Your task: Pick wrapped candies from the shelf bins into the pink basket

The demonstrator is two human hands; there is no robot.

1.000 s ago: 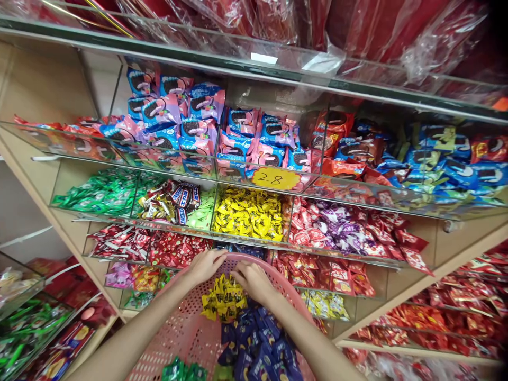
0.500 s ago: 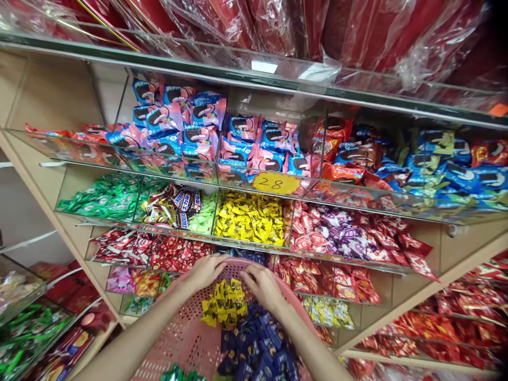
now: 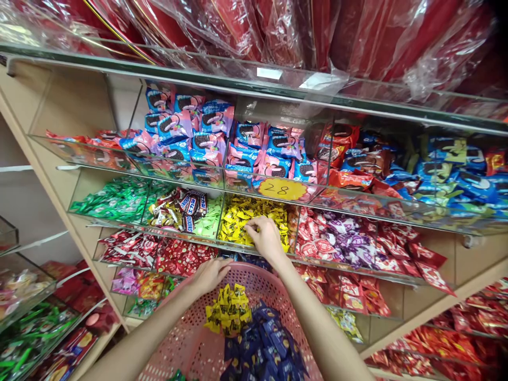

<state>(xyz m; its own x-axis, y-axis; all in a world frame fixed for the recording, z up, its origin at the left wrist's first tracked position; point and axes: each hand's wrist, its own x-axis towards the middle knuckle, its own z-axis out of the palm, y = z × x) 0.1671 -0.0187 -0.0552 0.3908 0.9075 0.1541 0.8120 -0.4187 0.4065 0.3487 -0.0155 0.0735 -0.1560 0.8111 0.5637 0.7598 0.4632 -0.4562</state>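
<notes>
A pink perforated plastic basket point(image 3: 189, 312) is in front of me at the bottom middle. My left hand point(image 3: 209, 276) holds its far rim on the left side. Inside lie a heap of yellow-wrapped candies point(image 3: 229, 311), many dark blue wrapped candies point(image 3: 264, 344) and a bit of green wrapping point(image 3: 177, 375) at the lower edge. Beyond the rim, my right hand point(image 3: 266, 241) reaches into a shelf compartment of yellow-wrapped candies point(image 3: 235, 217). Its fingers are bent together at the pile, and whatever may be between them is hidden.
Snickers bars point(image 3: 192, 207) and green-wrapped candies point(image 3: 115, 198) fill compartments to the left; red and purple packets point(image 3: 345, 233) are to the right. Above, a clear shelf front carries a yellow "28" label point(image 3: 282, 189) before blue and pink cookie packs point(image 3: 206, 140).
My right hand has moved from above the basket up to the yellow candies on the shelf. My left hand stays on the rim. The view has shifted slightly.
</notes>
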